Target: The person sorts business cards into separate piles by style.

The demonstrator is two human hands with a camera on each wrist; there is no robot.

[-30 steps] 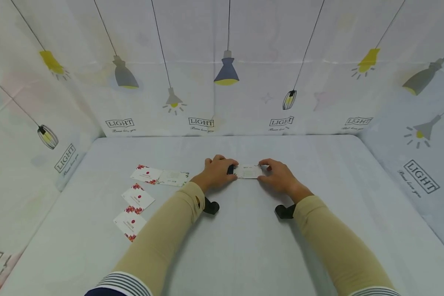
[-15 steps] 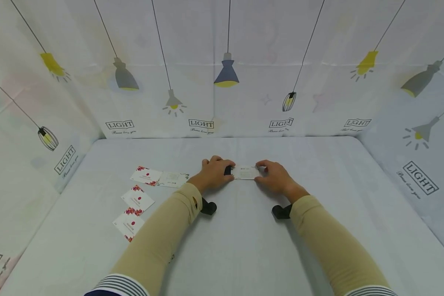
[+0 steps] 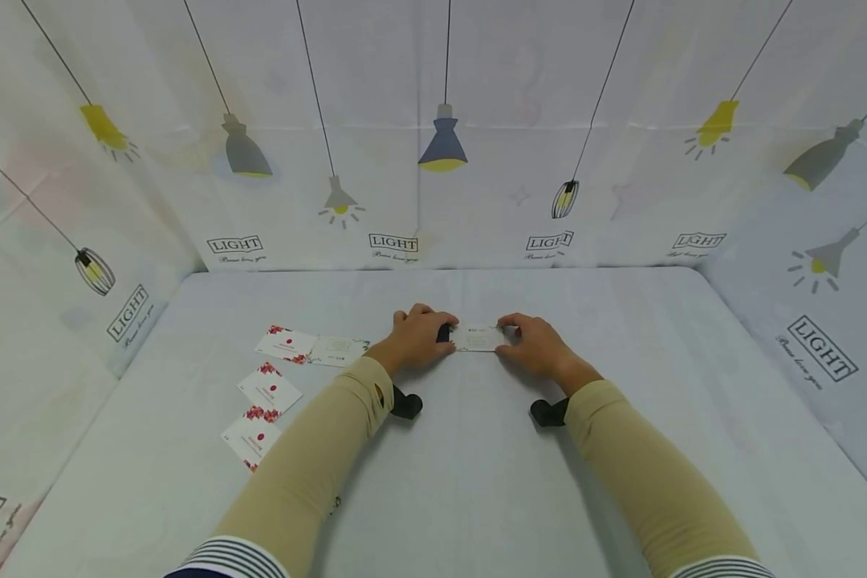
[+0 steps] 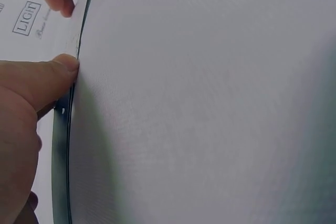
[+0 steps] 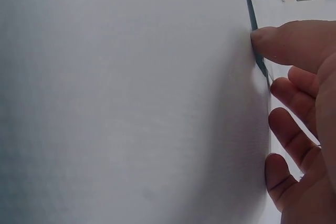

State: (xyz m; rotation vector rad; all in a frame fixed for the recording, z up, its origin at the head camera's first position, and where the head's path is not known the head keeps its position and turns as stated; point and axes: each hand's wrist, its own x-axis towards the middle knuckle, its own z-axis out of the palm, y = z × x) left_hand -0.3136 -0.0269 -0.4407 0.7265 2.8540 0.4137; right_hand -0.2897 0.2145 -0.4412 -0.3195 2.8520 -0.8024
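Note:
A white printed card (image 3: pixel 477 338) with leafy corners lies between both hands toward the back of the table. My left hand (image 3: pixel 421 337) grips its left end between thumb and fingers. A black patch (image 3: pixel 444 333) shows at that end, inside the left grip. At the opposite end, my right hand (image 3: pixel 538 345) pinches the card with thumb and forefinger. In the left wrist view the left thumb (image 4: pixel 65 66) presses a thin dark edge seen nearly side-on. The right thumb (image 5: pixel 273 40) rests at a similar dark edge in the right wrist view.
Left of the hands, a red-flowered card (image 3: pixel 286 343) adjoins a leafy card (image 3: pixel 338 351). Nearer me lie two more red-flowered cards, one upper (image 3: pixel 269 387) and one lower (image 3: pixel 251 437), partly behind the left sleeve. Lamp-printed cloth (image 3: pixel 506 160) walls the white table (image 3: pixel 477 482).
Both hands and the card between them shifted slightly left during the first half second, then stayed nearly still. The grips look the same, and the other cards keep their places.

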